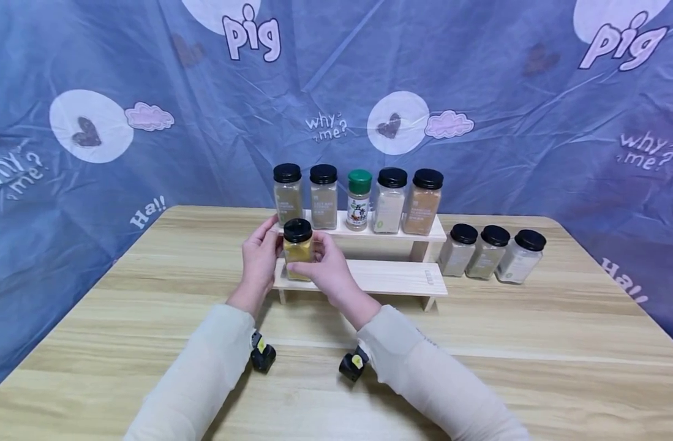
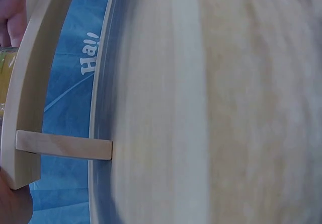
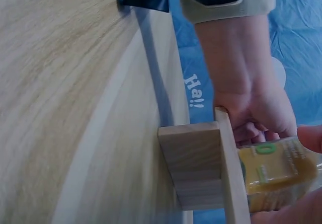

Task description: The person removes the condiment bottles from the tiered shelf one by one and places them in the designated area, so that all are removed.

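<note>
- Blue cloth (image 1: 336,73) printed with words is hanging at the far side.
- A wood-grain table (image 1: 303,398) is filling the near area.
- Two pale sleeves, left (image 1: 193,380) and right (image 1: 435,380), are reaching in from the near edge.
- A two-step wooden rack (image 1: 375,275) is standing mid-table.
- Five jars (image 1: 358,205) are standing along its upper shelf; the middle one is wearing a green cap, the others black.
- Three black-capped jars (image 1: 486,254) are standing on the table, right of the rack.
- The right hand (image 1: 329,269) is pinching the yellow jar, its thumb lying across the near face.
- The left hand (image 1: 261,257) is resting close by the jar's left side; I cannot tell whether it is gripping anything.
- The yellow jar (image 1: 299,251), black-capped, is staying upright at the lower shelf's left end; whether its base is touching, I cannot tell.
- Small black cameras (image 1: 263,358) are sitting at both wrists.
</note>
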A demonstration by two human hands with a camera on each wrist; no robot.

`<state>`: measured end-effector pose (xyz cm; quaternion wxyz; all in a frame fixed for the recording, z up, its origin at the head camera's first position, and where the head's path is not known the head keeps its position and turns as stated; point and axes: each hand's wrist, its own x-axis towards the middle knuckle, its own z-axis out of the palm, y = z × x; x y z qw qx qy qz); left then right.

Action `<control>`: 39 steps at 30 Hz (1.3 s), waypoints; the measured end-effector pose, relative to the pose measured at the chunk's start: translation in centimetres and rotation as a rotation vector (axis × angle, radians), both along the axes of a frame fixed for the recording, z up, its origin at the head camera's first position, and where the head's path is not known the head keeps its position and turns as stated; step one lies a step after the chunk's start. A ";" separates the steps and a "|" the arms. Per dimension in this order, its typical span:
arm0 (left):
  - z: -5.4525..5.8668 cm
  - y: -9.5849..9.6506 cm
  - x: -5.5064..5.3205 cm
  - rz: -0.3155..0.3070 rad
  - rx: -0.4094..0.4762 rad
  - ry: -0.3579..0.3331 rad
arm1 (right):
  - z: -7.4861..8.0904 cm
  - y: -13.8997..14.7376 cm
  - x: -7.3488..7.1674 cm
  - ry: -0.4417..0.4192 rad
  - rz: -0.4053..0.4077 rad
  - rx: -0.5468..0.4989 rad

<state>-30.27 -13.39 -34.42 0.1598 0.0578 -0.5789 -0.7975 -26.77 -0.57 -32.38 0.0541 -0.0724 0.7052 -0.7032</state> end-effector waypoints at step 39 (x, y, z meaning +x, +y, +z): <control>-0.2 -0.1 0.1 -0.014 -0.009 -0.023 | -1.6 -1.4 0.4 0.250 -0.194 0.323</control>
